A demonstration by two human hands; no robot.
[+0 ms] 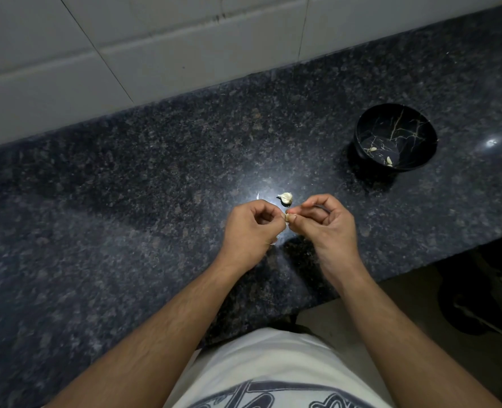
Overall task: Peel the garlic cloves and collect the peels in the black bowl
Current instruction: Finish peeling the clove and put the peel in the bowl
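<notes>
Garlic clove (288, 218) pinched by left hand (251, 229), right hand (326, 223) | glossy black bowl (420, 125)

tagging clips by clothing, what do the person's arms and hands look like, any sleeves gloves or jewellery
Both forearms are bare to the frame's lower edge, no sleeves showing. The left hand and right hand wear no gloves, and no rings, watch or bands are visible. A white shirt with a dark printed graphic shows below.
</notes>
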